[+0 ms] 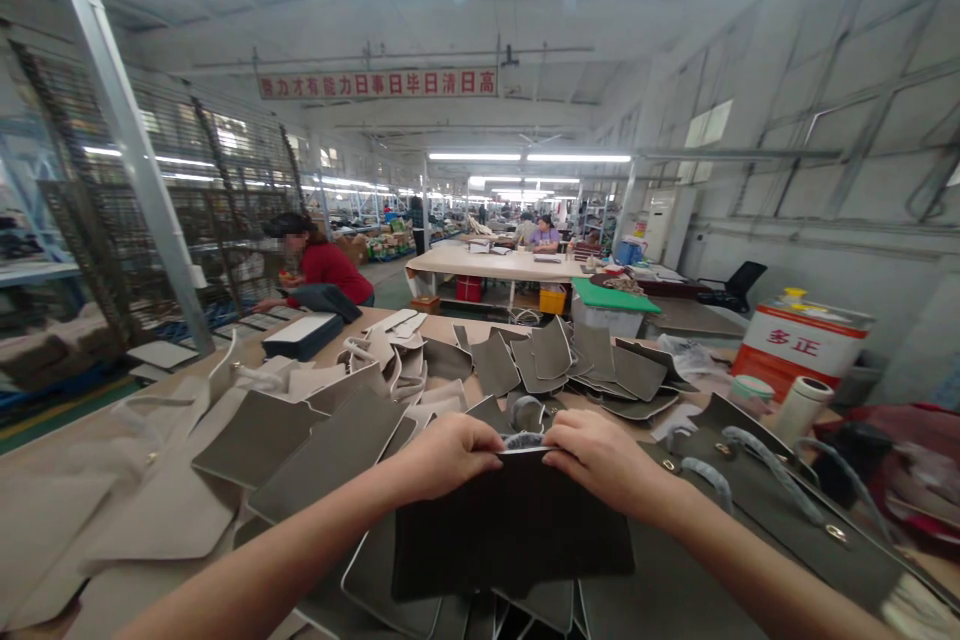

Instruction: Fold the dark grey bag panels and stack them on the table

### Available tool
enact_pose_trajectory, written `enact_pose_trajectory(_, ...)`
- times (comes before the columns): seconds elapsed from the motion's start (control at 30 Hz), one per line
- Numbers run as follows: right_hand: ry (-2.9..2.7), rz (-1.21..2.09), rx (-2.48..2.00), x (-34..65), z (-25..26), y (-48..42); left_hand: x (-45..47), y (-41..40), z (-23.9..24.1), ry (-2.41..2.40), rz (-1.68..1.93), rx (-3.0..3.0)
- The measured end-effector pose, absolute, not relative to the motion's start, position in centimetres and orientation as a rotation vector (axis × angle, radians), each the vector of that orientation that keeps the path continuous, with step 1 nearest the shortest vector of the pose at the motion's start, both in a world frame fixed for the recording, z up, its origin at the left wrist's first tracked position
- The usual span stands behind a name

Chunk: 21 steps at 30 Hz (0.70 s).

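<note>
Both my hands grip the top edge of a dark bag panel point(514, 530), which hangs down above the table. My left hand point(450, 455) pinches the edge left of centre, thumb toward me. On the other side, my right hand point(600, 455) pinches the same edge. Between them shows a bit of a plastic-wrapped handle point(523, 440). Loose grey-green panels point(322, 450) lie beneath and to the left. Right of my hands are dark bag pieces point(780, 500) with wrapped handles and gold-coloured fittings.
Pale beige panels point(150, 510) cover the table's left side. More dark panels point(555, 355) are heaped behind my hands. At the right stand a red-and-white can point(802, 345) and a pale cylinder point(802, 407). A person in red point(330, 265) leans at the far left.
</note>
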State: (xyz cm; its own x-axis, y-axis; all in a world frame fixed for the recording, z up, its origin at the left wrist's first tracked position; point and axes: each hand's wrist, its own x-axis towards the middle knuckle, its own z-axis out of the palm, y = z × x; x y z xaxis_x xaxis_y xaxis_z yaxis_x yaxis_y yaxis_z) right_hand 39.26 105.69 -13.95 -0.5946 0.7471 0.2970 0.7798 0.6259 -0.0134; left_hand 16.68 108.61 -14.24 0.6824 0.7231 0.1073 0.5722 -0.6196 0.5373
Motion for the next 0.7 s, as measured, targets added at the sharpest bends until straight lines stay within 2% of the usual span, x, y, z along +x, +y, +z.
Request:
enact_pose_trajectory(0.33,-2.556,-0.347,-1.046,36.1,-16.7,106.2,17.2,107.2,-14.2,1.094,0.448,2.645)
enact_pose_trajectory(0.5,-2.524,-0.234,-1.091,38.3,-17.1,107.7,14.7,107.8,-13.9,1.265,0.485,2.696)
enact_pose_trajectory(0.7,-2.391,0.052,-0.961,38.4,-17.1,110.4,10.8,109.5,-14.9,1.345,0.374,2.515)
